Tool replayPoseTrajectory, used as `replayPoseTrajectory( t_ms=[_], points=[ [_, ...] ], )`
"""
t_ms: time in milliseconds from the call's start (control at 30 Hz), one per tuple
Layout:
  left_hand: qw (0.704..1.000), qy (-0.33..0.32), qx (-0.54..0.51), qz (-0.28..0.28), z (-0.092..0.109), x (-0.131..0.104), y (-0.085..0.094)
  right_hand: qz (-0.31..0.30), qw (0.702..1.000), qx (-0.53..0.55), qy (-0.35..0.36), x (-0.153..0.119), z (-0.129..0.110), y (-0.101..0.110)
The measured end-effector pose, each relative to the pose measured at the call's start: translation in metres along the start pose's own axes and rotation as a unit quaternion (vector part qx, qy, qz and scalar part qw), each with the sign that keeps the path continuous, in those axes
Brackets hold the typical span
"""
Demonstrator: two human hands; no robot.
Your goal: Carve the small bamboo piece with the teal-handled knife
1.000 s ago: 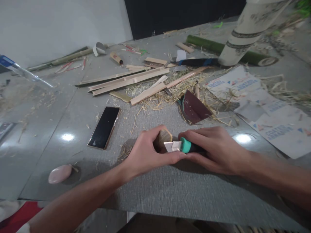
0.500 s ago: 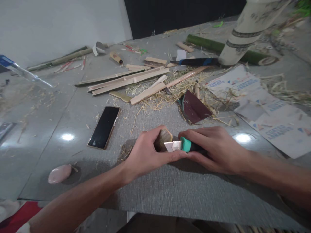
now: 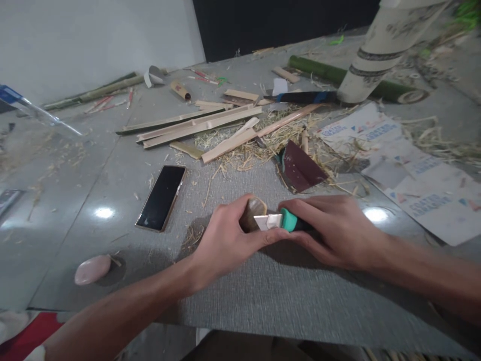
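The left hand point(image 3: 225, 240) is curled in a closed grip around a short bamboo piece point(image 3: 252, 213), a stubby brown cylinder whose pale cut end faces up and away; the thumb lies along the near side, its tip touching the blade. The right hand point(image 3: 334, 230) wraps its grip shut on a utility knife point(image 3: 280, 220) with a teal and black handle, its flat silver blade pressed against the bamboo piece's side. Both rest on a grey woven mat point(image 3: 285, 296) at the near middle of the glossy grey tabletop point(image 3: 56, 235). Left of the hands a dark phone point(image 3: 161, 197) lies flat, and a smooth pink stone point(image 3: 92, 269) sits nearer the edge. Beyond are a curled maroon sandpaper sheet point(image 3: 300, 170), pale split bamboo strips point(image 3: 199, 125) over straw-like shavings, and printed papers point(image 3: 409, 170)
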State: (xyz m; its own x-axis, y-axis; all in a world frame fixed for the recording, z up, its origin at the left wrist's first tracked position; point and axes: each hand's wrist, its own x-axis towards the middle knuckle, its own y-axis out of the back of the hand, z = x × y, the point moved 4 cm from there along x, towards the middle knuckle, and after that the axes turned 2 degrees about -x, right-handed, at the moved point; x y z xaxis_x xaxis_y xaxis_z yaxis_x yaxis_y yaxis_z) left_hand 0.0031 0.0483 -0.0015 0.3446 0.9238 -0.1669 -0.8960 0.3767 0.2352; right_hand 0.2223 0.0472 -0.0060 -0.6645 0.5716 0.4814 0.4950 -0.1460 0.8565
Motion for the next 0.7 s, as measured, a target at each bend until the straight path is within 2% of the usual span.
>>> replayPoseTrajectory(
  t_ms=[200,333,467,600,700],
  points=[
    [1.000,0.012,0.000,0.009,0.002,0.000,0.000,0.020,0.999,-0.037,-0.018,-0.002,-0.002,0.000],
    [1.000,0.024,-0.004,0.015,0.002,-0.001,0.000,0.013,0.999,-0.044,-0.019,-0.002,-0.003,0.000],
    [0.999,0.022,-0.023,0.019,0.001,-0.001,-0.001,0.018,0.998,-0.044,-0.035,-0.003,-0.003,0.001],
    [0.999,0.023,-0.030,0.025,0.001,-0.003,-0.002,0.015,0.998,-0.055,-0.018,0.003,-0.007,0.006],
    [0.999,-0.001,-0.019,0.031,0.000,-0.004,-0.004,0.016,0.998,-0.048,-0.030,0.008,-0.005,0.011]
  ],
)
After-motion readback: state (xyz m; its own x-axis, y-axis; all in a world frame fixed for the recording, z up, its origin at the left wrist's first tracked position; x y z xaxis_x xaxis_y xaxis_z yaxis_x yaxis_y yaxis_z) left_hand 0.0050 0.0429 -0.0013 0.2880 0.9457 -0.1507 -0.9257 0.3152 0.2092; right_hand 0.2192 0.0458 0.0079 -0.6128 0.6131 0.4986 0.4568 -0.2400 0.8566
